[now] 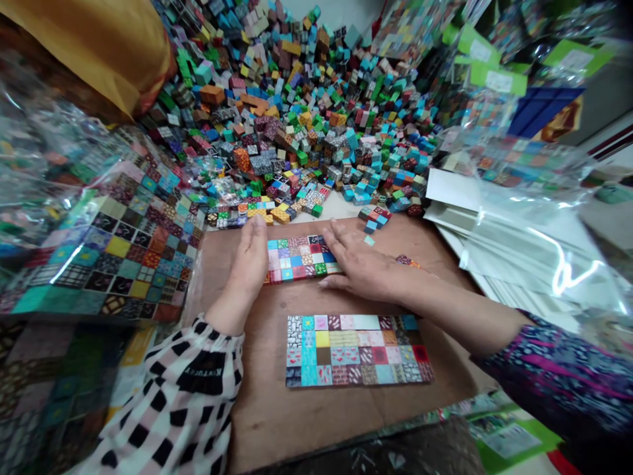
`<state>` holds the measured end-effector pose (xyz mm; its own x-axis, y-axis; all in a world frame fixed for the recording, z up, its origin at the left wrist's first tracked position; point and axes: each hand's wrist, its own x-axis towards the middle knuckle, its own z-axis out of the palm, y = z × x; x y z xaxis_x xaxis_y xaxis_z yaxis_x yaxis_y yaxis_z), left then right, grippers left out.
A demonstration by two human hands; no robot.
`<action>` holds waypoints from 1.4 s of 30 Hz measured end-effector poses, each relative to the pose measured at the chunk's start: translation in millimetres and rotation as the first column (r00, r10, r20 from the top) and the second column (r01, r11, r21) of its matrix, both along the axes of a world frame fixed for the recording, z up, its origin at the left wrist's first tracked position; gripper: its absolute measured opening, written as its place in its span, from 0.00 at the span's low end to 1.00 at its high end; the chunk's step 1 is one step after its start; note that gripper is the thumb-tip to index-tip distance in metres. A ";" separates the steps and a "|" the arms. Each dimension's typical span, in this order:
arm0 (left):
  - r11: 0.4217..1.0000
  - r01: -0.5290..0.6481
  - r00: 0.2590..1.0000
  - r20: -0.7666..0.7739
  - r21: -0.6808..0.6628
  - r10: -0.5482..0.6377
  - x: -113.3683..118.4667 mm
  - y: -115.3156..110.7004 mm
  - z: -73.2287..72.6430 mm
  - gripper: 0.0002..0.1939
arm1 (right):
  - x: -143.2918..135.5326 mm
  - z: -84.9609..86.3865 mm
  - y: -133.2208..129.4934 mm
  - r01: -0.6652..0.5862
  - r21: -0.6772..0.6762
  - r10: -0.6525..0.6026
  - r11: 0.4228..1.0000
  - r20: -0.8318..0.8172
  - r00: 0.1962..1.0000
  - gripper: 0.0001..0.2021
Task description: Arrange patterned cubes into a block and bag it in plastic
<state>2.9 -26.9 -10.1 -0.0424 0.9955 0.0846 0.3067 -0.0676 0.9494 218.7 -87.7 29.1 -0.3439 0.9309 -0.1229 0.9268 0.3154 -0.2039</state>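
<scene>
My left hand (252,254), in a checkered sleeve, stands on its edge with fingers stretched, against the left end of a rectangle of small patterned cubes (297,257). From the right, my right hand (359,264), in a dark purple-patterned sleeve, lies over the other end of that rectangle. Its fingers are stretched, and they hide some of the cubes. Nearer to me, a second rectangle of patterned cubes (359,349) lies flat, apart from both hands. Both rectangles rest on a brown board (262,409).
A large heap of loose cubes (316,125) fills the back. Stacked cubes in clear plastic (133,251) stand at left. White cards (455,198) and clear plastic bags (548,231) lie at right. A few loose cubes (374,218) sit on the board's far edge.
</scene>
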 end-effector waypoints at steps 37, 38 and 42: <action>0.994 0.089 0.956 -0.273 -0.071 -0.105 5.3 -0.5 9.2 0.32 | -19.6 -33.2 20.7 -0.124 0.052 0.122 0.991 0.035 0.992 0.40; 0.992 0.107 0.947 -0.298 -0.060 -0.121 5.5 -0.6 9.4 0.31 | -19.7 -32.5 20.3 -0.124 0.050 0.123 0.991 0.034 0.992 0.40; 0.942 0.332 0.785 -0.540 -0.050 -0.305 4.2 0.1 11.4 0.35 | -18.7 -32.0 19.4 -0.122 0.059 0.121 0.991 0.014 0.992 0.39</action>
